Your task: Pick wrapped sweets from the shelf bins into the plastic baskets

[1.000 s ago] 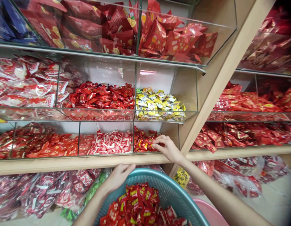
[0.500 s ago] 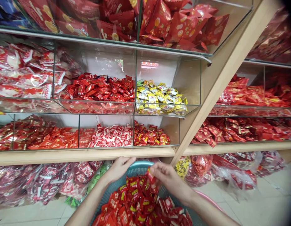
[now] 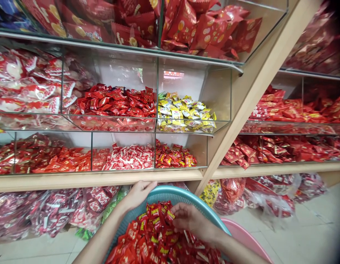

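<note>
A blue-green plastic basket (image 3: 183, 191) full of wrapped candies is right in front of me, below the shelf. My left hand (image 3: 139, 194) is closed on its far-left rim, close to the shelf's front board. Over the pile, my right hand (image 3: 187, 222) has loosely curled, parted fingers, slightly blurred. Its fingertips are at a red candy with yellow lettering (image 3: 170, 214), which appears to lie on the heap. More of these candies (image 3: 157, 222) fill the middle of the basket. Orange-red packets (image 3: 132, 233) lie on the left side. The right hand and forearm hide part of the contents.
Glass-fronted shelf bins hold red candies (image 3: 117, 101), yellow-white candies (image 3: 183, 112) and red-white candies (image 3: 130, 157). A slanting wooden post (image 3: 241, 106) divides the shelves. Bagged candies (image 3: 54, 212) lie under them. A pink tub (image 3: 241, 233) sits beneath the basket on the right.
My right hand has come down and slightly right from the far rim to the pile, and the red candy it pinched is no longer visibly raised. My left hand stays at the rim.
</note>
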The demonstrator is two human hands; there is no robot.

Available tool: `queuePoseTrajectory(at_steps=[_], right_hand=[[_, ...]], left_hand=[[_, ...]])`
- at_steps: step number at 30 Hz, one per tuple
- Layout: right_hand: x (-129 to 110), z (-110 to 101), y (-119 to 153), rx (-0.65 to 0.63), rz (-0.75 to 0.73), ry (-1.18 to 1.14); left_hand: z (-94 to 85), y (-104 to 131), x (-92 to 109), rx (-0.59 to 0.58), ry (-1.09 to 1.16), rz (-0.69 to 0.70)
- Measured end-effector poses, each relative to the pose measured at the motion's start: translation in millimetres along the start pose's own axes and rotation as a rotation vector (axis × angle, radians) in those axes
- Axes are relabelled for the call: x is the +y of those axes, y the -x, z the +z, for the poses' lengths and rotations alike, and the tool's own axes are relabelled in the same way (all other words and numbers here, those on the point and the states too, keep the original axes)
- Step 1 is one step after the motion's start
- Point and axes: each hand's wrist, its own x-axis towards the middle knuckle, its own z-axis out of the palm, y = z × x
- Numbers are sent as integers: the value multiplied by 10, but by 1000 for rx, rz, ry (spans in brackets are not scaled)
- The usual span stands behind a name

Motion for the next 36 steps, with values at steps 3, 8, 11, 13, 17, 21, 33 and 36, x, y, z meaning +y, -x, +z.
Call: queuePoseTrajectory(at_steps=[3,8,11,13,17,21,33,36], right_hand=[[27,-41,-42,53,-95,182],[-37,-69,-85,135,-142,438],[-61,-48,-115,184,-157,514],[-33,-28,-153,184,-172,494],[83,10,-247,189,-189,379],[134,23,-283,246,-198,392],[60,-41,-182,298,-274,683],[-249,-96,-139,319,-353,786]], left_hand=[[-1,-4,-17,-3,-3,-5],[-1,-1,-27,-2,1,-3],[0,-2,-34,0,8,1],[-1,-6,-39,0,9,3],[-9,-11,-40,5,6,8],[-11,-3,-20,9,10,15],[4,-21,-48,6,22,-4],[6,-21,-50,-3,47,-17]])
